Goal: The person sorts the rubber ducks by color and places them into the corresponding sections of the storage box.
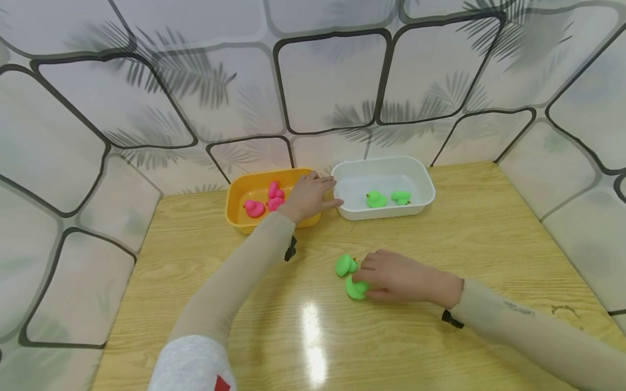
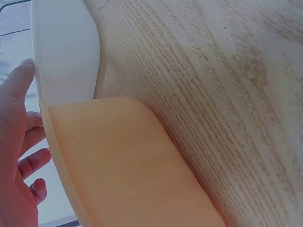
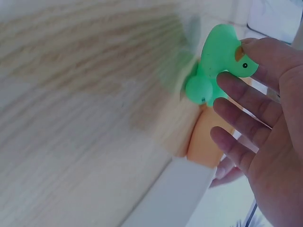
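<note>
A green toy duck [image 1: 355,288] is pinched at its head by my right hand [image 1: 398,278], low over the table. The right wrist view shows thumb and index finger on either side of the held duck's head [image 3: 245,65]. Just beyond it a second green duck [image 1: 344,265] lies tipped on the table. My left hand [image 1: 311,197] hovers over the gap between the orange tub [image 1: 235,221] and the white tub [image 1: 386,212], fingers extended and holding nothing. In the left wrist view its fingers [image 2: 35,161] are right beside the tubs' rims.
Several pink ducks [image 1: 254,208] lie in the orange tub. Two green ducks [image 1: 376,199] are in the white tub. Both tubs stand side by side at the back of the wooden table [image 1: 195,271], close to the patterned wall [image 1: 332,81].
</note>
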### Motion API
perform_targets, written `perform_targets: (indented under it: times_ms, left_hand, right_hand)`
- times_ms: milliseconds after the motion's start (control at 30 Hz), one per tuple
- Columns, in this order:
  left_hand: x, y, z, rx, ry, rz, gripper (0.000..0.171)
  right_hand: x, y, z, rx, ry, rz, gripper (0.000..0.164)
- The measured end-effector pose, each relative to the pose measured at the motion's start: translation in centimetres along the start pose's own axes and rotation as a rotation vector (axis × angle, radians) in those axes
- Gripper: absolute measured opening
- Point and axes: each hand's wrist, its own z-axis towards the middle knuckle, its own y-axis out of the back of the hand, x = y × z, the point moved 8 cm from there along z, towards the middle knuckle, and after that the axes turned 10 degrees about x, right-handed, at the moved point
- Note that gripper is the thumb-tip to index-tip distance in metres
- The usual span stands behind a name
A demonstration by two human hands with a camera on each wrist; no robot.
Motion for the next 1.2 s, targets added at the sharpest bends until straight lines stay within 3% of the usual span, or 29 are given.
perform_targets:
  times_ms: [600, 1200]
  left_hand:
    - [0.0, -0.1, 0.0, -0.004, 0.0, -0.003, 0.072]
    - [0.0, 0.0, -0.1, 0.005, -0.001, -0.041, 0.07]
  right_hand:
    - [-3.2, 2.9, -2.6, -0.026, -0.128, 0.06, 0.026]
    - [-5.9, 4.7, -4.8, -0.089, -0.219, 0.033, 0.032]
